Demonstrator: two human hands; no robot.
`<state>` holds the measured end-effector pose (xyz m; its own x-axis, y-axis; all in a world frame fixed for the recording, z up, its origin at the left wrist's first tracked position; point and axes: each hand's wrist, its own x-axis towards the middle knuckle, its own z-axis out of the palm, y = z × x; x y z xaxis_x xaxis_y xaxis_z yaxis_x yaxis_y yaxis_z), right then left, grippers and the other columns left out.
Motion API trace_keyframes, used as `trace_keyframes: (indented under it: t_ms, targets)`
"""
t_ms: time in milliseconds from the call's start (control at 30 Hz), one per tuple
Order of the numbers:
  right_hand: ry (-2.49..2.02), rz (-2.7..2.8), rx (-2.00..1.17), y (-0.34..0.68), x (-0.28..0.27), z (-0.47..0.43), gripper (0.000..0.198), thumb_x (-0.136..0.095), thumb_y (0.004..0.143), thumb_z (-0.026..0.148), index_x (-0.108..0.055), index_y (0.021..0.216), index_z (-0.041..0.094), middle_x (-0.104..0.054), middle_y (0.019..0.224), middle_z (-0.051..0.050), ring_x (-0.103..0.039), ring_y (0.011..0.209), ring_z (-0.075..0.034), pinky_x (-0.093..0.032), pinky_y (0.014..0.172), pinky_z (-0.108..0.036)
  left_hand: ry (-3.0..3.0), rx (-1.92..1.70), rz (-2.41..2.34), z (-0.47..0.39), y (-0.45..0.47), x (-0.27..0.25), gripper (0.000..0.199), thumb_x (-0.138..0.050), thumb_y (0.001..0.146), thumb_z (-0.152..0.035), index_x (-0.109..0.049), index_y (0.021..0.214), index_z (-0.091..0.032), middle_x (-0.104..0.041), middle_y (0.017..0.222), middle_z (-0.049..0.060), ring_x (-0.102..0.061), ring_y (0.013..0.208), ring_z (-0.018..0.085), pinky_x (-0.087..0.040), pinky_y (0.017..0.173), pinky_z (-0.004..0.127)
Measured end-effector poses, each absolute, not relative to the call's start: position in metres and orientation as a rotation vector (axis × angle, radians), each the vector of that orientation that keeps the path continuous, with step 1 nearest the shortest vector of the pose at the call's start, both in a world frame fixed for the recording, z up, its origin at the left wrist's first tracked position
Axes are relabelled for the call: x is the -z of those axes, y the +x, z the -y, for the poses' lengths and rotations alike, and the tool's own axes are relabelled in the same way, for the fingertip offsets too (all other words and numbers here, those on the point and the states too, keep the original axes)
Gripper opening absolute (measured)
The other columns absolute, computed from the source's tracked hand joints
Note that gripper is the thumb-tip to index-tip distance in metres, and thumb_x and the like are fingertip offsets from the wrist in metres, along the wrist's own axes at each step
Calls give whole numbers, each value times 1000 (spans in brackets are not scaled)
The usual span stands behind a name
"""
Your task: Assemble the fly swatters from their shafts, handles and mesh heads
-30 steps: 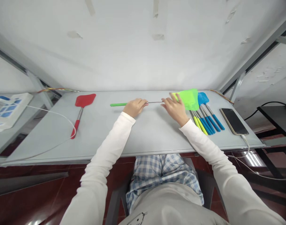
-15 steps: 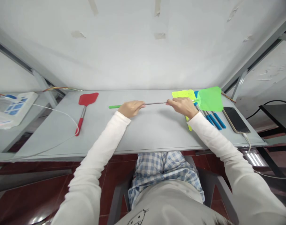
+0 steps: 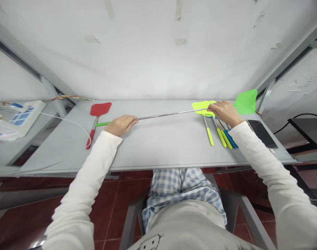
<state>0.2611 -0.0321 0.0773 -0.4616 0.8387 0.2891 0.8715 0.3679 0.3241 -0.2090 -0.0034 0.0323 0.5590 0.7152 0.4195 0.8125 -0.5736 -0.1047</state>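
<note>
Over the back half of the worktop (image 3: 158, 147), a green fly swatter (image 3: 247, 101) is spanning much of the width, handle (image 3: 102, 124) leftward, flap reaching above the back right corner. Left hand (image 3: 121, 125) is gripping it apparently where handle meets metal shaft (image 3: 169, 114); right hand (image 3: 225, 113) is gripping the shaft's other end, just short of the flap. Holding both ends is probably keeping so long and thin a rod steady. Toward the left edge, a red fly swatter (image 3: 100, 109) is lying alone, the green handle crossing over it; cannot tell whether they are touching. Nearer the right edge, yellow-green fly swatters (image 3: 200, 105) and blue-handled swatters (image 3: 233, 143) are lying bunched, grips pointing to the front edge, perhaps grouped by colour. A smartphone (image 3: 264, 134) is resting beside them, seemingly set aside.
</note>
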Motion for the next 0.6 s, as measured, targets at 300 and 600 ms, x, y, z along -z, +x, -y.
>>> trace_keyframes:
  t_ms: [300, 600]
  targets:
    - [-1733, 2651, 476, 297, -65, 20, 28, -37, 91, 14, -61, 104, 19, -69, 97, -9, -61, 84, -20, -30, 63, -27, -2447, 88, 1561, 6, -214, -33, 44, -28, 96, -51, -62, 99, -23, -71, 87, 6, -64, 73, 21, -31, 54, 29]
    - [-1796, 2691, 495, 270, -75, 37, 31, -40, 83, 11, -61, 106, 18, -71, 96, -9, -63, 78, -20, -22, 56, -28, -2512, 90, 1521, 16, -197, -32, 38, -31, 95, -45, -63, 95, -23, -72, 77, 5, -63, 65, 21, -28, 54, 29]
